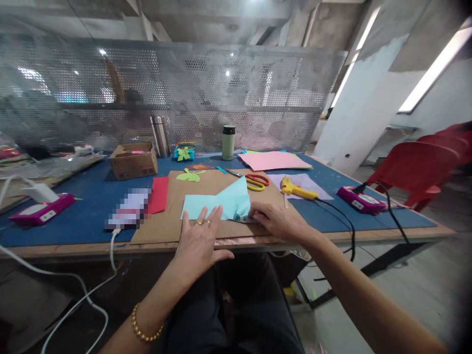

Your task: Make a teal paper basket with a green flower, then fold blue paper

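Note:
A light blue sheet of paper (206,205) lies on a piece of brown cardboard (155,233); its right part is lifted and creased. My left hand (199,241) presses flat on the sheet's lower edge with fingers spread. Closed at the sheet's lower right corner is my right hand (273,220), gripping a flat grey metal strip (246,220) that looks like a ruler. Most of the strip is hidden under the paper and fingers. Beyond the sheet lie red and yellow handled scissors (257,181) and a green paper leaf cutout (191,175).
A yellow glue gun (297,189) rests on lilac paper to the right, its cord leading towards a purple power strip (360,200). A phone (129,209), red paper (160,195), a carton (133,161), a steel flask (160,136), a green bottle (228,143) and pink sheets (275,160) surround the cardboard.

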Motion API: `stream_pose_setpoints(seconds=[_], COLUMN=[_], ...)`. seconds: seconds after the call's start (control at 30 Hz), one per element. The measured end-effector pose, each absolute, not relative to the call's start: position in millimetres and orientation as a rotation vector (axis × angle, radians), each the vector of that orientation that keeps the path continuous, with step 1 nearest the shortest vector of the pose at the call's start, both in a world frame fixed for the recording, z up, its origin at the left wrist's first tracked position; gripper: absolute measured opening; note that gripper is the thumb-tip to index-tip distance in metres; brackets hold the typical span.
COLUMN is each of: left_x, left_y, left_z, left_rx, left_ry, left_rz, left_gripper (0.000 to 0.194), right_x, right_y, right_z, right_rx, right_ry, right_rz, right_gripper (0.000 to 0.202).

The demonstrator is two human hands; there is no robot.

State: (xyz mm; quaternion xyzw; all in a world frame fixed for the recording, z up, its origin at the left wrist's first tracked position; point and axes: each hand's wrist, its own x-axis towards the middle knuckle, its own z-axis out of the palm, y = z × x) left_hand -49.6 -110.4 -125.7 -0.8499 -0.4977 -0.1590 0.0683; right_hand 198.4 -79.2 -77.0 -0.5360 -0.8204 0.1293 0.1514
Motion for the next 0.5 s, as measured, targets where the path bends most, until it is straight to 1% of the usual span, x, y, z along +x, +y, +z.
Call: stream_pose_setpoints(seconds=[0.33,0.5], left_x=[-50,-50], left_y=[-111,-110], left_z=[-125,-125], left_rx=[-2.558,-2.548], left_ry=[-1.501,-1.497], left_rz=[-0.474,-0.46], left_gripper=[0.109,0.11], right_x=[189,191], right_y=[-71,-78], right_z=[-78,-78], right_rx=[-1.452,-1.498], right_ry=[-2.39,-2.379], right_rz=[0.321,0.373], right_gripper=[0.02,0.023])
